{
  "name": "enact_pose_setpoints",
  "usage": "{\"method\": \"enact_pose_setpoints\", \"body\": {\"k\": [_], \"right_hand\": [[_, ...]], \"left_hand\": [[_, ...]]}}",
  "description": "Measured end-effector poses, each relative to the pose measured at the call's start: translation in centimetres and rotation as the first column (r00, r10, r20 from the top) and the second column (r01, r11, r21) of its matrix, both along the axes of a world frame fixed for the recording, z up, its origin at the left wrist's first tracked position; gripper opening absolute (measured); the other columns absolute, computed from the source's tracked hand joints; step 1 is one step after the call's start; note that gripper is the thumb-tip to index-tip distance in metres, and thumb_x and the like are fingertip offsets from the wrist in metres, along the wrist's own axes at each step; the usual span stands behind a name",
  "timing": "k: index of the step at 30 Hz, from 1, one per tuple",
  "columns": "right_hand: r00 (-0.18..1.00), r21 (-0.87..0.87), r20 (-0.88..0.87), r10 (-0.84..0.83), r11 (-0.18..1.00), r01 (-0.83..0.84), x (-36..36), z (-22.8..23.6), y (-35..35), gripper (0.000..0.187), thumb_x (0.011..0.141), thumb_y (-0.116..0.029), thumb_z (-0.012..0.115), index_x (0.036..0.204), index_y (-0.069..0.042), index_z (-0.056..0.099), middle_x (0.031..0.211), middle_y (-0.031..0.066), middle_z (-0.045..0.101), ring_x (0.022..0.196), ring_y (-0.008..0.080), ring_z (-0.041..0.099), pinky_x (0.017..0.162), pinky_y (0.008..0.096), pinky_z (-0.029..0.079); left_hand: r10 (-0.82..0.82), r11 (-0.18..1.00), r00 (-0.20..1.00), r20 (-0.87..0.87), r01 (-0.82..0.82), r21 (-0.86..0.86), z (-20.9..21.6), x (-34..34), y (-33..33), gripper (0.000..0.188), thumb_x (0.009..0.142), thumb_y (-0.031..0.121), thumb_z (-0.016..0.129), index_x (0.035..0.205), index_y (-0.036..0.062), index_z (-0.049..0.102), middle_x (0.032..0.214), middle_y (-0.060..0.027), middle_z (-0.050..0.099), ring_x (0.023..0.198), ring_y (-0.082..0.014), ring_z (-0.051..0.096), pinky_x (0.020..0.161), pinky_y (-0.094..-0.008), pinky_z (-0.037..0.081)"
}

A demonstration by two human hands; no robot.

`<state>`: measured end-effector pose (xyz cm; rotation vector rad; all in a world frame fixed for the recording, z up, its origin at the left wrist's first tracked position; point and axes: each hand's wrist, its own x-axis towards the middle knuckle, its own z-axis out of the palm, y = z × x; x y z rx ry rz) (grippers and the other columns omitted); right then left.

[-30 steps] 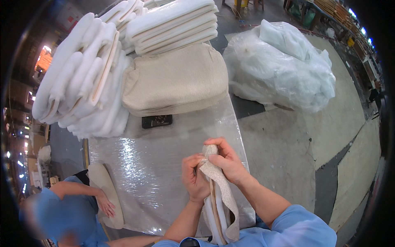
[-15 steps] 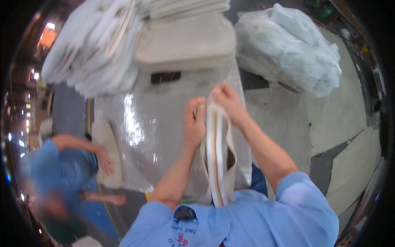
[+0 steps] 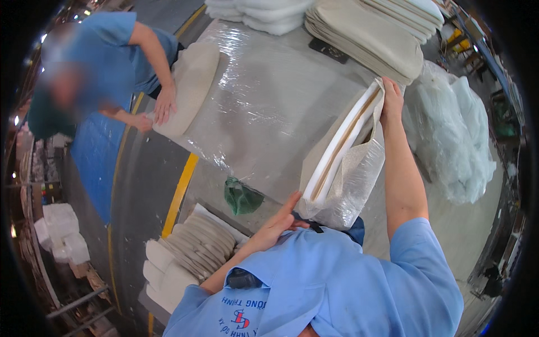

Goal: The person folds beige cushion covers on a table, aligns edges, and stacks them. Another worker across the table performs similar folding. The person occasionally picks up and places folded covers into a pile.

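One beige cover (image 3: 359, 160) (white-and-brown insert (image 3: 338, 140) inside), far end pinched by right hand (image 3: 392, 104), left hand (image 3: 275, 227) spread beside near end.

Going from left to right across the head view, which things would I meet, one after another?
White bundle → pale cushion under the co-worker's hand → crumpled green plastic → beige cover with white padding → the person's right hand → plastic-wrapped bundle.

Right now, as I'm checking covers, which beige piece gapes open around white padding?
The beige cover in the person's right hand; the stacked beige pieces show no such gap.
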<state>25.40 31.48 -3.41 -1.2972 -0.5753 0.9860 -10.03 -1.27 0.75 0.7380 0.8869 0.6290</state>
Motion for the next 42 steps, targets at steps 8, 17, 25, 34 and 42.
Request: {"method": "enact_pose_setpoints", "body": {"k": [8,17,25,34,42], "right_hand": [[0.998,0.042,0.018,-0.053,0.998,0.052,-0.1,-0.2,-1.1,0.03,0.101,-0.025,0.065,0.121,-0.002,0.068,0.108,0.0057,0.069,0.099,0.0166,0.064,0.088,0.0326,0.053],[0.949,-0.002,0.023,-0.314,0.949,0.314,4.8,-0.5,-11.8,0.029,0.102,-0.029,0.062,0.122,-0.007,0.064,0.107,0.004,0.065,0.099,0.0165,0.061,0.089,0.0355,0.052],[0.97,-0.186,-0.227,-0.082,0.982,0.039,-0.7,2.5,-35.7,0.03,0.1,-0.035,0.064,0.118,-0.012,0.06,0.1,0.002,0.062,0.094,0.0163,0.06,0.087,0.0373,0.052],[0.549,-0.504,-0.217,0.807,0.389,-0.771,0.7,3.8,-28.3,0.027,0.108,-0.032,0.062,0.1,-0.007,0.07,0.081,0.0009,0.066,0.076,0.0131,0.064,0.076,0.0307,0.054],[0.92,0.05,-0.031,0.391,0.92,-0.389,-2.4,3.8,1.4,0.05,0.112,-0.05,0.045,0.142,-0.013,0.062,0.136,0.0045,0.067,0.133,0.0195,0.055,0.113,0.0469,0.036]], "left_hand": [[0.292,0.953,0.954,0.073,-0.296,0.063,-1.0,3.7,-0.8,0.066,0.114,0.022,0.051,0.171,0.0095,0.02,0.15,-0.0113,0.056,0.12,-0.0157,0.063,0.102,-0.0307,0.052],[0.559,0.812,0.771,-0.305,-0.435,0.39,-4.4,0.9,5.4,0.044,0.114,0.029,0.048,0.149,0.0026,0.054,0.115,-0.0087,0.066,0.101,-0.0141,0.063,0.084,-0.028,0.051],[0.888,0.443,0.414,-0.203,-0.647,0.62,-8.8,4.3,24.5,0.041,0.113,0.038,0.047,0.114,0.0046,0.07,0.104,-0.0082,0.068,0.102,-0.0219,0.062,0.093,-0.0364,0.05],[0.223,0.958,0.818,0.53,-0.283,0.034,-6.5,12.5,31.5,0.045,0.109,0.048,0.05,0.1,0.0091,0.07,0.084,-0.005,0.07,0.073,-0.0219,0.07,0.07,-0.0393,0.061],[0.218,0.845,0.975,0.046,-0.212,0.491,-7.4,14.7,32.3,0.021,0.104,0.022,0.059,0.114,0.0056,0.068,0.117,-0.0077,0.068,0.109,-0.0188,0.066,0.098,-0.0316,0.051]]}}
